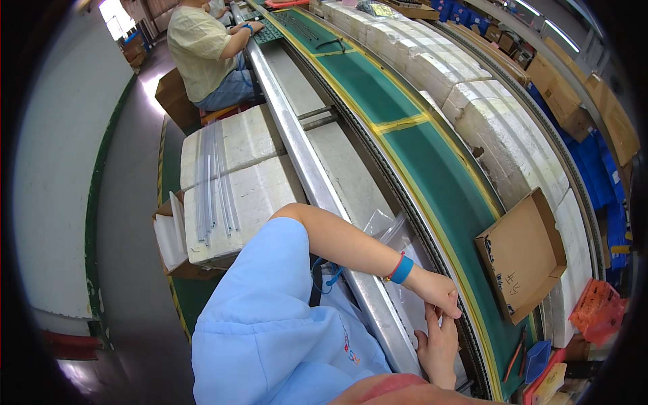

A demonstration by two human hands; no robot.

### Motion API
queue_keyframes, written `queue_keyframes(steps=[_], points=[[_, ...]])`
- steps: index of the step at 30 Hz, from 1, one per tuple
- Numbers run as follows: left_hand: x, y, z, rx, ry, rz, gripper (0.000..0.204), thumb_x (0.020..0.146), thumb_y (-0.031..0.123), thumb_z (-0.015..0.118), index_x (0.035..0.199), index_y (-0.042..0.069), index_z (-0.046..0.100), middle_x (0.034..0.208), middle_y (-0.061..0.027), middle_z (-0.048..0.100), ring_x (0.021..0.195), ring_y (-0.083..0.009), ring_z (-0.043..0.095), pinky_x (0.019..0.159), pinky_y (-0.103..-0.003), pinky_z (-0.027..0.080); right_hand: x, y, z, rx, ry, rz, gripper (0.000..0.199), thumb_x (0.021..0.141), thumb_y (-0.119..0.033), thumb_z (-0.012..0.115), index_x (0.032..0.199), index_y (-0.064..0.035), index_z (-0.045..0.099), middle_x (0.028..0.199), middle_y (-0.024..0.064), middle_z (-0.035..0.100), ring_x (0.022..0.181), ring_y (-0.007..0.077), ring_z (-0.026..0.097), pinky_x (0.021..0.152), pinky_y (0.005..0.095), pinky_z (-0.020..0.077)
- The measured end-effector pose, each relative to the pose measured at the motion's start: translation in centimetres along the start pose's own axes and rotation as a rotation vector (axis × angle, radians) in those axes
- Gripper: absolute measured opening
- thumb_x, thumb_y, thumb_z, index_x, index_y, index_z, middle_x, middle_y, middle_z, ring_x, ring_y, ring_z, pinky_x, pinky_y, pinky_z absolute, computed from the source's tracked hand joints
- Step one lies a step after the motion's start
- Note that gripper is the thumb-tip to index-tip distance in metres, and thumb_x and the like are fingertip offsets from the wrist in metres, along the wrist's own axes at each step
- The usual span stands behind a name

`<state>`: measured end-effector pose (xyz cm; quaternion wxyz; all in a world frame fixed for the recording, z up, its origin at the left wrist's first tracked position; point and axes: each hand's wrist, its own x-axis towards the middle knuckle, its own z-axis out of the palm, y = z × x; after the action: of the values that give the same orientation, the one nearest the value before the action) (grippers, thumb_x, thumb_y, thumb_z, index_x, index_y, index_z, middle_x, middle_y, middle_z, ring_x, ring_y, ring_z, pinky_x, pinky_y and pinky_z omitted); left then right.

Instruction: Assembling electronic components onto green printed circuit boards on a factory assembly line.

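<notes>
My left hand (435,293) reaches across from the left, a blue band (402,269) round its wrist. Its fingers are bent and pressed together, meeting the fingertips of my right hand (439,347). The right hand's fingers are drawn together too. Whatever small thing may be between them is hidden. Both hands are over the near edge of the green conveyor belt (439,169), by its dark chain rail. Clear plastic bags (397,231) lie on the ledge beside my left forearm.
An open cardboard tray (524,260) rests across the belt's far side. Close by are red-handled pliers (514,354), a small blue bin (536,361) and a red plastic bag (598,312). Clear tubes (214,179) lie on white foam blocks (260,196). A co-worker (209,54) sits farther up the line.
</notes>
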<state>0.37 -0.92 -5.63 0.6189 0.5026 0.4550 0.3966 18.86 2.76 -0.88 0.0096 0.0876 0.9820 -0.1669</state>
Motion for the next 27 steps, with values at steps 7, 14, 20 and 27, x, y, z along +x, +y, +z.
queue_keyframes(steps=[7,14,20,27], points=[[-0.01,0.05,-0.02,0.018,0.003,0.001,0.045,0.088,0.041,0.064,0.096,-0.003,0.065,0.084,-0.0101,0.068,0.078,-0.0164,0.065,0.070,-0.029,0.053,-0.02,0.05,0.12,-0.018,0.019,-0.007,0.076,0.065,-0.002,0.076,0.135,-0.0071,0.048,0.138,0.0285,0.037,0.121,0.0443,0.045,0.094,0.0446,0.0421],[-0.09,0.19,0.01,0.011,0.005,-0.011,0.045,0.088,0.041,0.064,0.097,-0.003,0.065,0.086,-0.0103,0.068,0.079,-0.0164,0.065,0.070,-0.029,0.053,-0.01,0.02,0.07,-0.006,0.004,0.002,0.075,0.065,-0.003,0.077,0.135,-0.0070,0.048,0.139,0.0282,0.036,0.121,0.0438,0.044,0.094,0.0444,0.0417],[-0.04,0.11,-0.05,0.000,-0.004,-0.004,0.046,0.088,0.041,0.064,0.097,-0.004,0.065,0.086,-0.0106,0.068,0.079,-0.0171,0.065,0.070,-0.029,0.053,0.07,0.01,0.12,-0.023,0.047,-0.032,0.075,0.066,-0.003,0.077,0.135,-0.0068,0.048,0.138,0.0275,0.037,0.121,0.0433,0.045,0.094,0.0445,0.0417],[-0.02,0.11,-0.04,0.006,-0.004,-0.011,0.045,0.088,0.041,0.065,0.096,-0.003,0.065,0.085,-0.0103,0.068,0.078,-0.0171,0.065,0.070,-0.029,0.053,0.02,0.19,0.30,-0.006,0.030,-0.018,0.073,0.066,-0.003,0.076,0.134,-0.0069,0.048,0.136,0.0273,0.038,0.119,0.0434,0.046,0.092,0.0447,0.0424]])
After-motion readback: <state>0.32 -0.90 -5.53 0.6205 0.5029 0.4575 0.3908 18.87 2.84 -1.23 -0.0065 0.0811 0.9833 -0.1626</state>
